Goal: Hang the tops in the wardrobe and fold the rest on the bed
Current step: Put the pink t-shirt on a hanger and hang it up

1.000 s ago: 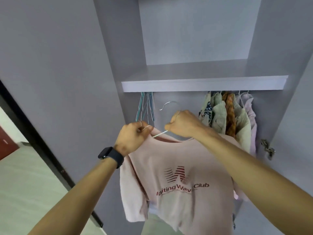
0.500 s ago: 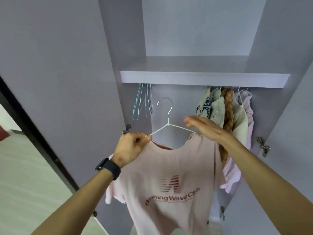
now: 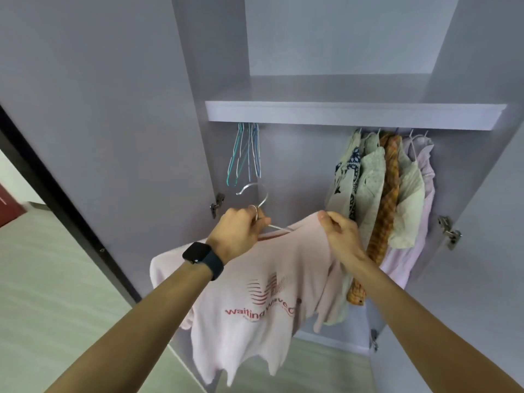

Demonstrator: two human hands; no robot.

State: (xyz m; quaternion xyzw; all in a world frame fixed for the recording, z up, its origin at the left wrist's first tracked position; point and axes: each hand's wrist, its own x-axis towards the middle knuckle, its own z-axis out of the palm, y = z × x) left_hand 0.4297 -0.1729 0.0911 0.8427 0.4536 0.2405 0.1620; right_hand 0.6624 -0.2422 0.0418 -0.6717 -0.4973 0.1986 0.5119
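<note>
In the head view, mid-frame, the left hand point(image 3: 241, 231) curls its fingers tightly round the neck of the wire hanger point(image 3: 256, 191), whose hook rises just above the knuckles. The right hand point(image 3: 340, 234) pinches the pink T-shirt point(image 3: 255, 293) at its shoulder, and the shirt drapes below both hands. The free gap under the shelf point(image 3: 354, 114), between the empty hangers point(image 3: 245, 154) and the hung tops point(image 3: 382, 188), lies up and slightly right of the hook, with the left hand nearer.

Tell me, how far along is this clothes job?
Done: several tops hang at the right. In hand: the pink T-shirt sits on a wire hanger; the left hand grips the hanger, the right hand pinches the shirt's shoulder. Left: hooking it up beneath the shelf. The bed and any folding are out of view.
</note>
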